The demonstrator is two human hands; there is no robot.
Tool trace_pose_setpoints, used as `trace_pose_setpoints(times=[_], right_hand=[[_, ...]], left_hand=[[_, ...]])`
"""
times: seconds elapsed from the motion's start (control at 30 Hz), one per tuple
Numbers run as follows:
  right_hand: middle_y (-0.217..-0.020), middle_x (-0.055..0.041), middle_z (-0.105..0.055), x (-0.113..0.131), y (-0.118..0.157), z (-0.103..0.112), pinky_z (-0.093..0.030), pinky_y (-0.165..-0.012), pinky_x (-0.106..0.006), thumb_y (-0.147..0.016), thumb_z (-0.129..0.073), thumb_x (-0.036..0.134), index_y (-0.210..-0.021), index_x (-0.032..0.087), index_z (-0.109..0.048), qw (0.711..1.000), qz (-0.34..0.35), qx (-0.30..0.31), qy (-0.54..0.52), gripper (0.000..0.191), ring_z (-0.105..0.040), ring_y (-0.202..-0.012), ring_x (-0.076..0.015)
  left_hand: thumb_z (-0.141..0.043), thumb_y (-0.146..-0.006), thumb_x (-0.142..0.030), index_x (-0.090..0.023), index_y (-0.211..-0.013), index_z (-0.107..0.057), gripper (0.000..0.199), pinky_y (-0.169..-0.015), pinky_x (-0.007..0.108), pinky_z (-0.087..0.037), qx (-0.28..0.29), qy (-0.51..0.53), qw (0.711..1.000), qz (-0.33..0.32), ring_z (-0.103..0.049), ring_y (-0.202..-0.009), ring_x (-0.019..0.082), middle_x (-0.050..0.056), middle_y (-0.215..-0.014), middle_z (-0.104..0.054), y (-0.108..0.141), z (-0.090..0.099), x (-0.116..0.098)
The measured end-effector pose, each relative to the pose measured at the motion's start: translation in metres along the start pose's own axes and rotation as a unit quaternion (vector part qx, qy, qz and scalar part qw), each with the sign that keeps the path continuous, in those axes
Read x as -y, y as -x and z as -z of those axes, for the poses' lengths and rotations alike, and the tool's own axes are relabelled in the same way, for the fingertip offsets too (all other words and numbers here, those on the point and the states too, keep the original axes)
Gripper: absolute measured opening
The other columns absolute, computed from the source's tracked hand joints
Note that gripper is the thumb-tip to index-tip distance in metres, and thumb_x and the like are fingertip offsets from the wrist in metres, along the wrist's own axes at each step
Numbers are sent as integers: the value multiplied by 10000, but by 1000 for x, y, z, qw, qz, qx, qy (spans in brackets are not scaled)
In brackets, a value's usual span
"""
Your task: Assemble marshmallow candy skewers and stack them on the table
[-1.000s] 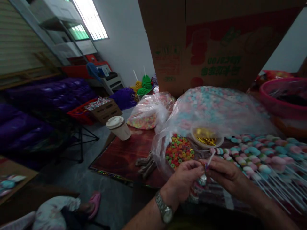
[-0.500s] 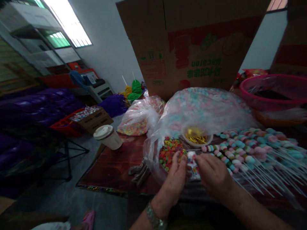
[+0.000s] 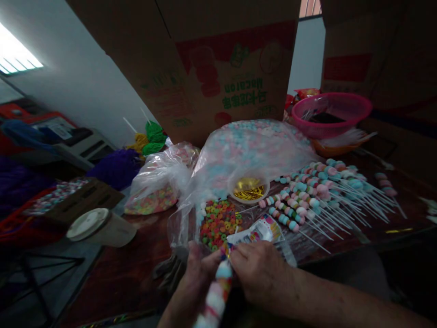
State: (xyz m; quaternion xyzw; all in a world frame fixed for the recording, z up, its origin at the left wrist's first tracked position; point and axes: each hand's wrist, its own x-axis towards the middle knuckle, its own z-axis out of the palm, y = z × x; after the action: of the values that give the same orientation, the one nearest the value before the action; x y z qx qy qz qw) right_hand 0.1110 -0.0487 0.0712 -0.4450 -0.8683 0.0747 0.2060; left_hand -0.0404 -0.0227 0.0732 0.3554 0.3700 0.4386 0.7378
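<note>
Pastel marshmallow stick: left hand, right hand both pinching colourful top; likely fastening step, next needing steady tension.

Matt cardboard box, glossy see-through plastic bag, shiny metallic-looking ties, wood-look tabletop, matt marshmallow skewer.

Near, a skewer sits between left hand and right hand. On the counter: cup left, rings middle, other skewers right. Behind the rings, a bowl; then bag, then box.
</note>
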Motion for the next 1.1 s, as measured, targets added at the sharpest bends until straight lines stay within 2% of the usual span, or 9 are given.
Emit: trace_pose_setpoints(times=[0.17, 0.3, 0.43, 0.57, 0.7, 0.73, 0.87, 0.97, 1.1], right_hand=[[-768, -70, -647, -8, -7, 25, -364, -497, -279, -683, -569, 122, -832, 125, -608, 989, -67, 132, 4, 154, -598, -635, -215], [-721, -52, -614, -21, -8, 27, -386, -583, -260, -792, -476, 106, -736, 141, -571, 984, -159, -55, -64, 116, -578, -672, -170], [-684, -49, -570, -15, 1, 15, -370, -583, -274, -778, -413, 91, -714, 140, -543, 979, -66, -170, -88, 152, -530, -642, -167], [-661, -33, -558, -4, 10, 11, -356, -528, -256, -720, -437, 99, -672, 150, -523, 973, -67, -56, -212, 111, -505, -583, -155], [-502, 49, -445, -8, 11, 10, -306, -383, -189, -811, -409, 220, -626, 183, -472, 824, -180, 222, -488, 199, -381, -382, -93], [-503, 49, -452, -10, 11, 8, -312, -381, -187, -811, -412, 219, -632, 183, -479, 821, -189, 235, -485, 195, -380, -376, -93], [-658, -21, -564, -13, 11, -7, -368, -510, -230, -680, -472, 73, -703, 163, -540, 975, -135, 2, -176, 115, -517, -569, -150], [-653, -33, -539, -13, 13, -13, -361, -523, -267, -705, -457, 45, -721, 164, -527, 988, -56, -140, -15, 140, -517, -597, -179], [-675, -50, -544, -15, 13, -7, -388, -589, -294, -882, -348, 51, -779, 141, -533, 960, 28, -273, 54, 230, -521, -637, -182]], left_hand=[[-431, -646, -814, -150, -1000, -693, 796, -972, 449, -368, 90, -35, 993, 64, -560, -1011, 316, 127, -976, -669, 4, 2, -15], [-373, -725, -773, -164, -662, -738, 712, -857, 440, -446, 114, -79, 990, 26, -632, -705, 273, 123, -724, -690, 13, 0, -23], [-403, -788, -692, -121, -845, -725, 658, -784, 392, -471, 116, -48, 982, 143, -631, -745, 255, 117, -783, -686, 9, -20, -2], [-425, -813, -647, -167, -955, -690, 566, -862, 356, -447, 54, 60, 991, 106, -621, -778, 209, 58, -759, -677, 0, -29, 7], [-240, -758, -783, -151, -552, -687, 801, -672, 356, -491, 162, -5, 986, 43, -586, -509, 208, 75, -451, -581, 1, -21, -12], [-219, -749, -794, -152, -483, -664, 825, -620, 349, -486, 206, -58, 975, 56, -572, -472, 210, 88, -423, -567, 3, -19, -19], [-400, -865, -551, -154, -668, -727, 551, -744, 306, -459, 207, -354, 910, 66, -605, -603, 197, 81, -591, -661, 15, -22, -38], [-453, -888, -396, -179, -688, -717, 396, -901, 282, -383, 145, -443, 885, 1, -594, -736, 191, 46, -697, -680, 19, -26, -33], [-477, -869, -447, -161, -813, -697, 366, -917, 282, -390, 27, -337, 941, -15, -564, -902, 205, 45, -896, -678, 11, -28, -4]])
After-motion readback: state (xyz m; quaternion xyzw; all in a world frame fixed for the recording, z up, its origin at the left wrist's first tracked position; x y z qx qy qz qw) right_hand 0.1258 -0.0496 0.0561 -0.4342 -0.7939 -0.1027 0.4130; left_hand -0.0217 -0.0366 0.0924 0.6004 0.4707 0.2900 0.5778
